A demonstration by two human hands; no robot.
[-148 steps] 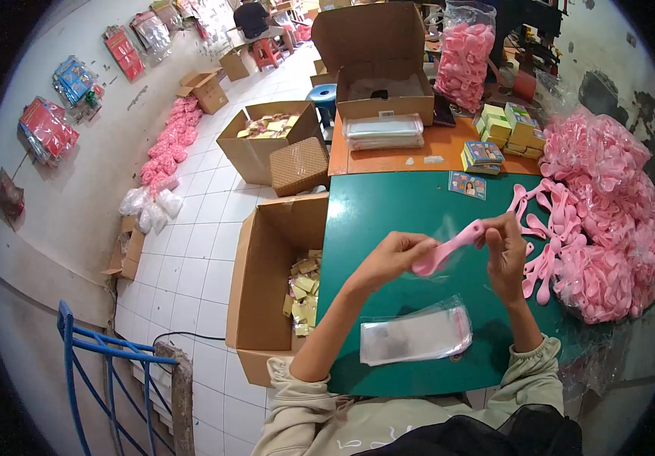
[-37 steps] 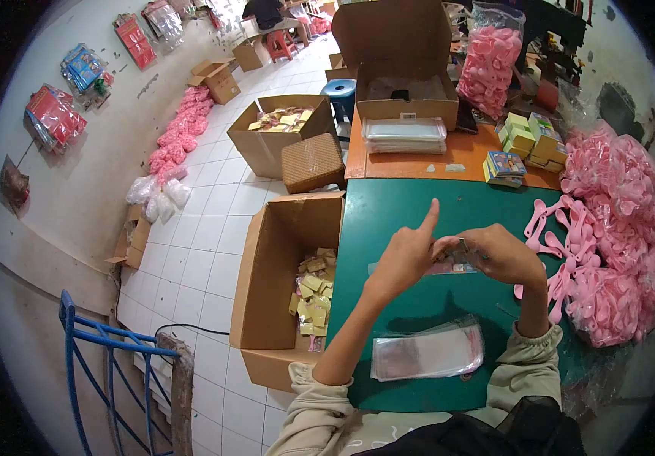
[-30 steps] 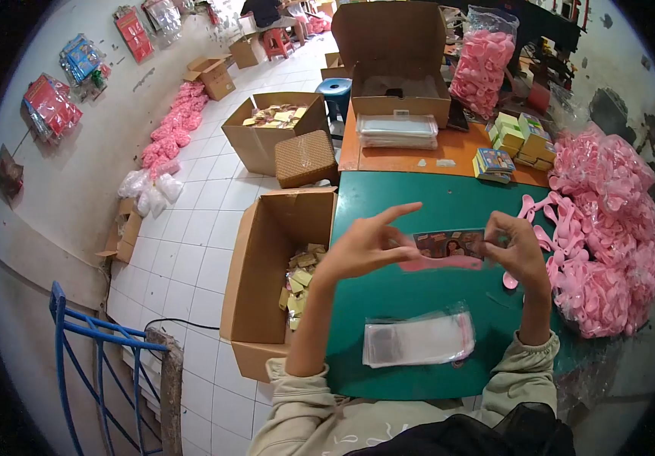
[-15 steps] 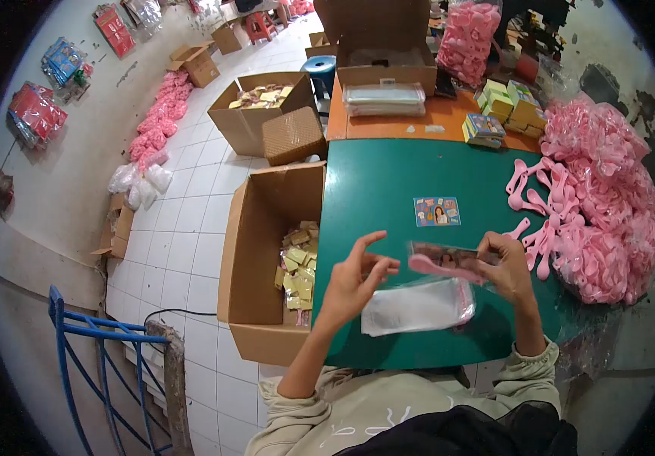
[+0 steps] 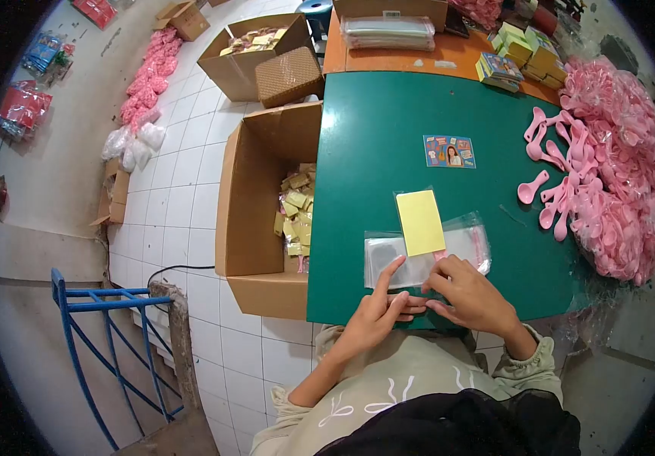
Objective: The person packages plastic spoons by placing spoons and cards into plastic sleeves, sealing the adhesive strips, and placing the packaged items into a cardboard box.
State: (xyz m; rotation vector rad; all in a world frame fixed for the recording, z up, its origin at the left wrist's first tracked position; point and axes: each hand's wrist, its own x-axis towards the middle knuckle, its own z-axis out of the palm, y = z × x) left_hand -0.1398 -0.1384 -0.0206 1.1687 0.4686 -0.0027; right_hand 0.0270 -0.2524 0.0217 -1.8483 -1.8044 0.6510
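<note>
A yellow card (image 5: 420, 223) lies face up inside a clear plastic bag, with a bit of pink spoon (image 5: 440, 255) showing at its lower end. Under it is a stack of clear plastic bags (image 5: 387, 264). My right hand (image 5: 473, 295) bends its fingers in a pinch at the near end of the card's bag; its fingertips partly hide the grip. My left hand (image 5: 373, 318) is beside it, index finger stretched out over the stack, the other fingers reaching to the right fingertips. Farther up the table lies a blue printed card (image 5: 449, 152).
Loose pink spoons (image 5: 563, 163) and bagged pink spoons (image 5: 616, 159) fill the right side of the green table (image 5: 373, 121). A cardboard box (image 5: 255, 167) with packed yellow cards adjoins its left edge. Card stacks (image 5: 525, 49) stand at the back. A blue railing (image 5: 107, 304) is at lower left.
The card and spoon, held up in my right hand before, now lie bagged on the stack, yellow side up. Both hands have come together near the table's front edge. The view has tilted down.
</note>
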